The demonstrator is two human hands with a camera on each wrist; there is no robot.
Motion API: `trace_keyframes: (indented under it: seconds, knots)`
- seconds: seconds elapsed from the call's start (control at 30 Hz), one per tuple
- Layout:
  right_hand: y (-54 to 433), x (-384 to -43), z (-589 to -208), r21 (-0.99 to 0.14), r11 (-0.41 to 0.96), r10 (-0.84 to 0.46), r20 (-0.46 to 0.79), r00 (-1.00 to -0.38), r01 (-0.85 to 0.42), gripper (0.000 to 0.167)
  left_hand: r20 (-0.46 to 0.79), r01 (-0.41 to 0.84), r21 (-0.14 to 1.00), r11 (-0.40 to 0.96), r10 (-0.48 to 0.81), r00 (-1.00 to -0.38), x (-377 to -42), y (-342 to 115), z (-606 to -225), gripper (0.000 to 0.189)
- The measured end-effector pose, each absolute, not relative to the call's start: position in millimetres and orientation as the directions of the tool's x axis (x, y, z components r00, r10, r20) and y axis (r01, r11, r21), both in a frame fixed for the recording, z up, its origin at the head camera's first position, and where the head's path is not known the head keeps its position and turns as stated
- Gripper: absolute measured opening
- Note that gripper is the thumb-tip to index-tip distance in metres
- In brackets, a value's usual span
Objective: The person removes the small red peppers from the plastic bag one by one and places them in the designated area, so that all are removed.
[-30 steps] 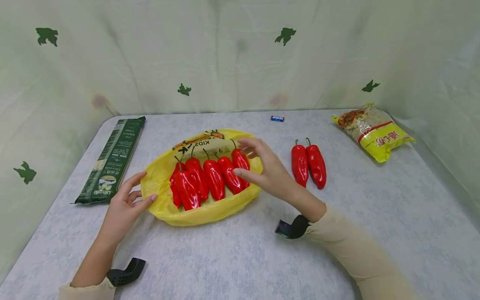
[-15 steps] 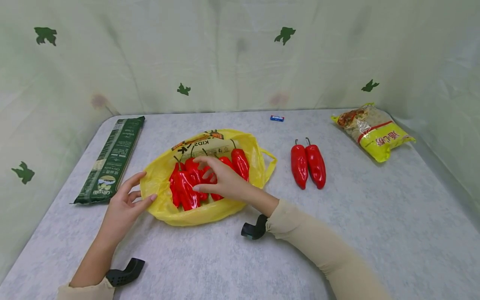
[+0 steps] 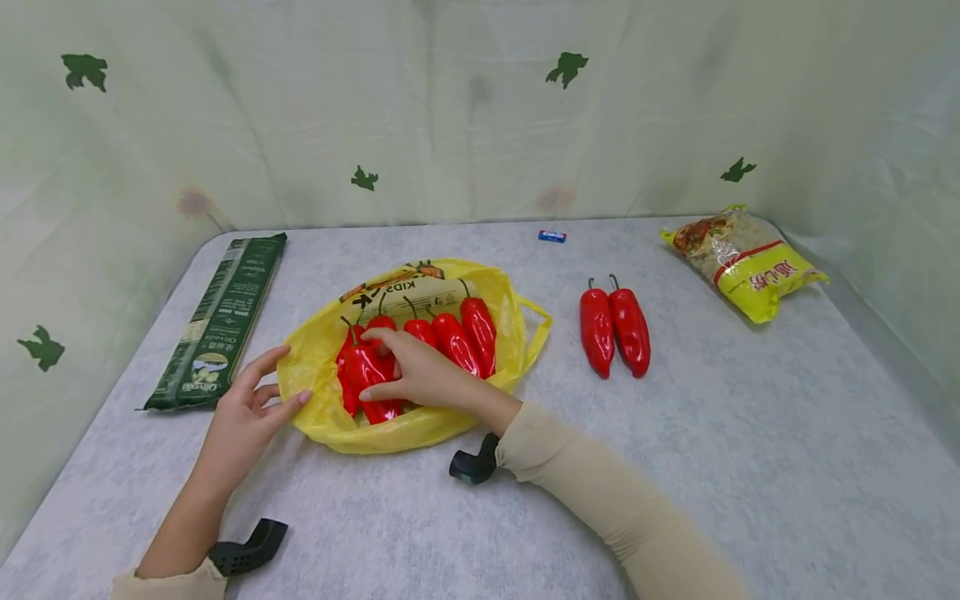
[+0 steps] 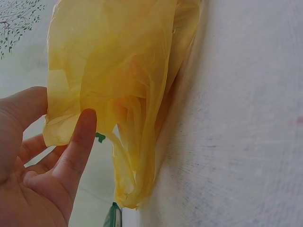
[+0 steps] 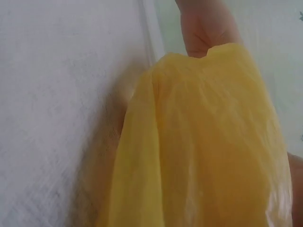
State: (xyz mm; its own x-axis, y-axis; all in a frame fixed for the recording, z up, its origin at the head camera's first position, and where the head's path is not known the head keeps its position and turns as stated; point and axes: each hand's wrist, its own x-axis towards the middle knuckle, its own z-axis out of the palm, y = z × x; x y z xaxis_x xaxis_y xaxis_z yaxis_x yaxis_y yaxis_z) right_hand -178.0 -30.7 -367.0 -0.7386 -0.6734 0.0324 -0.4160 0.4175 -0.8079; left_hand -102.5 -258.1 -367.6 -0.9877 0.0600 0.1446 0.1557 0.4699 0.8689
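Bag (image 3: 390, 439) on tabletop (image 3: 375, 533), right of left hand (image 3: 250, 410). Peppers (image 3: 453, 340) in bag, beneath and around right hand (image 3: 423, 372). Pepper pair (image 3: 630, 333) side by side, right of right hand. Left packet (image 3: 221, 321) just beyond left hand. Far packet (image 3: 552, 237) beyond right hand, rightward; right packet (image 3: 750, 262) farther right.

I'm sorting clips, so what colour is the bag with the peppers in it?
Yellow: the bag has black and orange print; the head view shows it best.
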Motion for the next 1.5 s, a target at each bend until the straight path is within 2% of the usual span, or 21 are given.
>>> trace_keyframes:
  seconds: [0.23, 0.37, 0.53, 0.67, 0.9, 1.07, 1.27, 1.5]
  knots:
    - [-42.1, -171.7, -365.5, -0.626, 0.600, -0.644, -0.008, -0.765, -0.498, 0.070, 0.150, 0.160, 0.870, 0.466, 0.059, -0.987, -101.2, -259.2, -367.3, 0.067]
    - [-44.4, -168.8, -364.0, -0.633, 0.597, -0.640, -0.005, -0.768, -0.493, 0.065, 0.154, 0.165, 0.871, 0.462, 0.061, -0.986, -101.0, -259.7, -367.6, 0.066]
    - [-39.7, -166.5, -364.4, -0.754, 0.488, -0.647, 0.025, -0.762, -0.439, 0.063, 0.153, 0.165, 0.872, 0.461, 0.064, -0.986, -100.8, -260.2, -368.0, 0.066]
    - [-30.5, -165.4, -360.9, -0.814, 0.356, -0.637, 0.148, -0.757, -0.459, 0.064, 0.144, 0.157, 0.875, 0.459, 0.063, -0.988, -100.7, -260.2, -368.0, 0.067]
    - [1.5, -162.0, -340.0, -0.828, 0.091, -0.525, 0.432, -0.733, -0.553, 0.065, 0.139, 0.149, 0.870, 0.470, 0.056, -0.989, -101.8, -260.4, -368.6, 0.067]
    - [43.1, -159.6, -322.6, -0.801, 0.001, -0.392, 0.551, -0.737, -0.599, 0.064, 0.151, 0.162, 0.871, 0.464, 0.060, -0.987, -103.4, -261.2, -369.8, 0.067]
    - [108.0, -160.8, -318.3, -0.809, 0.112, -0.255, 0.538, -0.804, -0.577, 0.066, 0.147, 0.157, 0.870, 0.468, 0.058, -0.987, -104.0, -260.3, -370.6, 0.066]
    - [186.6, -169.4, -333.8, -0.865, 0.275, -0.088, 0.412, -0.907, -0.419, 0.065, 0.146, 0.157, 0.872, 0.464, 0.059, -0.987, -103.3, -258.4, -368.0, 0.066]
